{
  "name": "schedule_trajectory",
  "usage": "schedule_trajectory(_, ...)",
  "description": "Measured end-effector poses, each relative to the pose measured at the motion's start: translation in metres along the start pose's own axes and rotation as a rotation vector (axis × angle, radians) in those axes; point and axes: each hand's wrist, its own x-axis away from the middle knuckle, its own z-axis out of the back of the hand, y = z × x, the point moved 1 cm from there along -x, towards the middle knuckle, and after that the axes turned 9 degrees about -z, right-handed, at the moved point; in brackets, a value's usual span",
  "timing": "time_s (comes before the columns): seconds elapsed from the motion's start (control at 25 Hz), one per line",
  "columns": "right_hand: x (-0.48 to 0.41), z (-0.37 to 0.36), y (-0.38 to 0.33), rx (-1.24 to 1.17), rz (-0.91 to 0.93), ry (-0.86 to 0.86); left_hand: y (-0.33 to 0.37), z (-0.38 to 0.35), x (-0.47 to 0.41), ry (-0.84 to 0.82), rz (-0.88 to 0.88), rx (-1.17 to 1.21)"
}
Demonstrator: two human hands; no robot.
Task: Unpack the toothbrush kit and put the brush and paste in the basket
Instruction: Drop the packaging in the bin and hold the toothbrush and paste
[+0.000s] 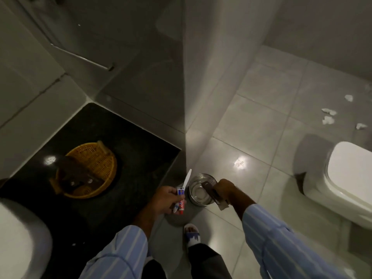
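My left hand grips a white toothbrush and a small red, white and blue toothpaste tube together, above the front right edge of the black counter. My right hand holds the dark brown kit box over a round steel bin on the floor. The yellow wicker basket sits on the counter to the left, with dark brown packets inside it.
The black counter meets a grey wall corner. A white sink rim is at lower left. A white toilet stands at right, with several paper scraps on the tiled floor. My slippered foot is below the bin.
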Motion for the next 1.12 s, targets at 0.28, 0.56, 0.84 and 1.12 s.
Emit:
schedule_trajectory(0.28, -0.048, 0.000, 0.017, -0.297, -0.099, -0.146, -0.014, -0.010, -0.020, 0.042, 0.047, -0.016)
schedule_trajectory(0.56, -0.018, 0.023, -0.006, -0.168, 0.001, -0.447, 0.012, -0.006, -0.009, 0.060, 0.014, -0.003)
schedule_trajectory(0.84, 0.064, 0.022, -0.083, -0.290, 0.253, -0.823, 0.045, 0.023, 0.038, 0.145, -0.154, 0.153)
schedule_trajectory(1.12, 0.122, 0.001, -0.144, -0.247, 0.396, -0.710, 0.052, 0.079, 0.100, 0.312, -0.228, 0.294)
